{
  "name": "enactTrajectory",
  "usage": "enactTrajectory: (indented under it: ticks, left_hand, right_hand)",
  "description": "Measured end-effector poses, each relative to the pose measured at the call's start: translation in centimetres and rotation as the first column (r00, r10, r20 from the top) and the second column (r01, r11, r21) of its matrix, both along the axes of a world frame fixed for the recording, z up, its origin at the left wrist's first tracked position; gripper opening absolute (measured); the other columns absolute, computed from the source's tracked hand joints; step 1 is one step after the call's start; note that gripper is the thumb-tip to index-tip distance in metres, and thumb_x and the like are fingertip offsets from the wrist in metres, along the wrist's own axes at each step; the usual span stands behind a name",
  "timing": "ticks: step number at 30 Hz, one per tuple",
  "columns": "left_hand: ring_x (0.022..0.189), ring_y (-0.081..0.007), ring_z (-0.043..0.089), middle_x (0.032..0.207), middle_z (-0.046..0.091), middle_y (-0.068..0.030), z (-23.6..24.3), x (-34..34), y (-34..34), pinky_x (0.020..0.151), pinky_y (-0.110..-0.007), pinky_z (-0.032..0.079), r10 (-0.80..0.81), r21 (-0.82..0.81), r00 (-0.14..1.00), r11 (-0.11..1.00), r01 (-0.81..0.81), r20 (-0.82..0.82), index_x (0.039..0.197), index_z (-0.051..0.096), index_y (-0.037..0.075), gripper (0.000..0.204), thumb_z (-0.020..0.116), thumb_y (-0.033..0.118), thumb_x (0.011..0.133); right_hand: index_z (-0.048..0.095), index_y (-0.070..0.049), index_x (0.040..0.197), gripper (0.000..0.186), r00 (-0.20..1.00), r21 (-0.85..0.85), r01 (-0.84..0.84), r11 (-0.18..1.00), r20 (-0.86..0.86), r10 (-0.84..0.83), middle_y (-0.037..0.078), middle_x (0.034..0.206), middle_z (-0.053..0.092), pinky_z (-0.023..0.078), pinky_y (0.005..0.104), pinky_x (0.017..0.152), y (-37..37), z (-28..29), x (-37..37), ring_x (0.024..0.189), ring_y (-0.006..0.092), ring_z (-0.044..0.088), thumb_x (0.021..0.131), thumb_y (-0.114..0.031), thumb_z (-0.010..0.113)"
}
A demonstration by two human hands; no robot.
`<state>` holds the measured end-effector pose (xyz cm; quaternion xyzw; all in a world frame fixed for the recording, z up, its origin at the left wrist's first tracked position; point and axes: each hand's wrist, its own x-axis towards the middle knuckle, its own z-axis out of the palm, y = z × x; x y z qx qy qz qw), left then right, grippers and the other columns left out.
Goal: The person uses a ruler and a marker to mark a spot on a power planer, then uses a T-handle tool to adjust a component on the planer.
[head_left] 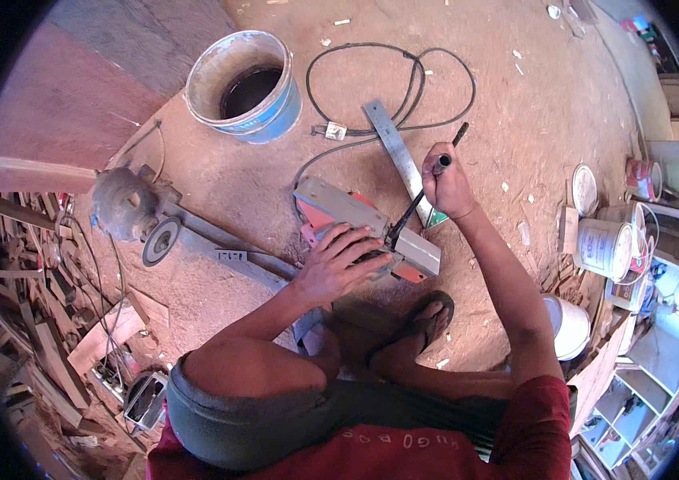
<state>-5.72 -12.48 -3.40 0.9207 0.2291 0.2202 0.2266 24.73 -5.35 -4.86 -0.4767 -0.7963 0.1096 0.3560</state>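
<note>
Nearest, the sandalled foot (435, 316) stands just short of the work, and any slip of the tool would best be aimed away from it. The grey and red power tool (347, 210) lies slantwise in front of the knees, above the dusty floor (483, 320), with its near end toward the right. The left hand (339, 260) lies over its middle, fingers slightly spread on the casing; whether the thumb curls underneath, I cannot tell. Firm, even pressure there should stop the body twisting, with fingertips clear of the spot being worked.

The dark rod tool (413, 210) slants down to the casing just right of those fingertips. Its tip is too small to make out, so it calls for a check that it is fully seated before force goes on. The right hand (447, 184) is closed around its upper part; a slow, steady effort along a straight line seems safer than a jerk.

Beyond, the flat metal bar (395, 146) reaches beneath that forearm's side of the work and could snag a swing. Farther off, the looped black cable (471, 84) lies near the blue bucket (271, 116); power should be confirmed disconnected first
</note>
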Motion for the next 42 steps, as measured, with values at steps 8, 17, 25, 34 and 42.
enactTrajectory:
  ticks: [8, 17, 25, 34, 42]
  left_hand:
    - [0.134, -0.0243, 0.053, 0.134, 0.062, -0.0004, -0.6, -0.2, 0.2, 0.116, -0.049, 0.038, 0.007, 0.022, 0.999, 1.000, -0.008, 0.032, 0.131, 0.069, 0.022, 0.054, 0.081, 0.029, 0.079]
    - [0.128, -0.0262, 0.058, 0.122, 0.067, -0.0050, -0.8, 1.0, -0.1, 0.110, -0.047, 0.043, 0.136, -0.028, 0.975, 0.991, -0.133, 0.178, 0.106, 0.071, 0.008, 0.048, 0.087, 0.039, 0.073]
    - [0.119, -0.0310, 0.062, 0.115, 0.069, -0.0088, -0.7, 1.6, 0.1, 0.101, -0.046, 0.046, 0.212, -0.040, 0.955, 0.977, -0.208, 0.208, 0.084, 0.064, 0.007, 0.050, 0.094, 0.043, 0.065]
    - [0.119, -0.0265, 0.056, 0.120, 0.063, -0.0049, -0.9, -0.3, 0.5, 0.111, -0.051, 0.044, -0.010, 0.132, 0.996, 0.991, -0.002, 0.090, 0.126, 0.070, 0.011, 0.062, 0.088, 0.036, 0.073]
    - [0.110, -0.0306, 0.055, 0.106, 0.061, -0.0060, -2.1, 0.6, -0.3, 0.104, -0.054, 0.042, 0.199, 0.027, 0.957, 0.977, -0.210, 0.213, 0.090, 0.066, 0.009, 0.050, 0.090, 0.048, 0.068]
  right_hand:
    - [0.054, 0.002, 0.107, 0.017, 0.932, -0.007, 0.315, 0.949, -0.189, -0.311, 0.025, 0.088, 0.063, 0.049, 0.0512, 0.069, 0.0, -1.1, 2.2, 0.081, 0.0438, 0.064, 0.093, -0.003, 0.063]
    - [0.051, 0.007, 0.123, 0.040, 0.485, -0.390, 0.820, 0.419, 0.085, -0.870, 0.035, 0.101, 0.069, 0.051, 0.0578, 0.087, 0.0, -2.8, 10.6, 0.099, 0.0539, 0.068, 0.096, -0.022, 0.057]
    - [0.053, 0.001, 0.114, 0.030, 0.296, -0.792, 0.489, 0.366, -0.244, -0.924, 0.005, 0.077, 0.059, 0.042, 0.0290, 0.045, -3.3, -9.1, 14.9, 0.057, 0.0124, 0.054, 0.099, -0.024, 0.060]
    - [0.057, 0.002, 0.138, 0.054, 0.566, -0.331, 0.801, 0.498, 0.151, -0.810, 0.030, 0.102, 0.070, 0.055, 0.0504, 0.086, -4.0, -9.2, 14.1, 0.094, 0.0430, 0.070, 0.090, -0.019, 0.064]
    - [0.066, -0.005, 0.124, 0.035, 0.763, -0.181, 0.643, 0.744, 0.063, -0.644, 0.024, 0.118, 0.064, 0.049, 0.0489, 0.101, -1.0, -2.9, 6.1, 0.114, 0.0428, 0.062, 0.090, -0.010, 0.066]
